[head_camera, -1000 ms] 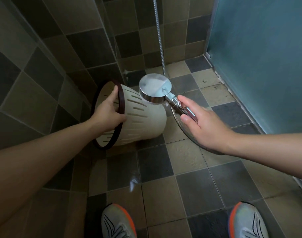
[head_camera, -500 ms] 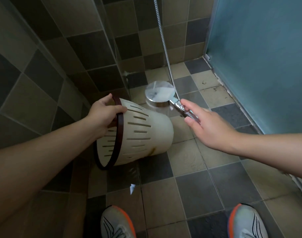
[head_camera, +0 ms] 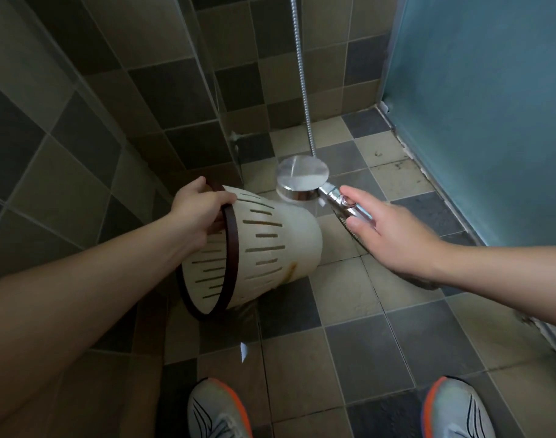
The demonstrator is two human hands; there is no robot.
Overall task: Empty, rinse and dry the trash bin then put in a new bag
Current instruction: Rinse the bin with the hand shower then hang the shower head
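Bin, emptied and bagless, hangs tipped sideways above the floor, left hand clamped on its rim, right hand loosely curled round the showerhead just beyond its base; rinsing seems underway, drying and bagging remain.

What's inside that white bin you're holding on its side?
Nothing shows inside the bin: through its dark rim only bare slotted wall appears. The left hand grips the rim's top and hides part of the opening. The bottom inside is out of sight.
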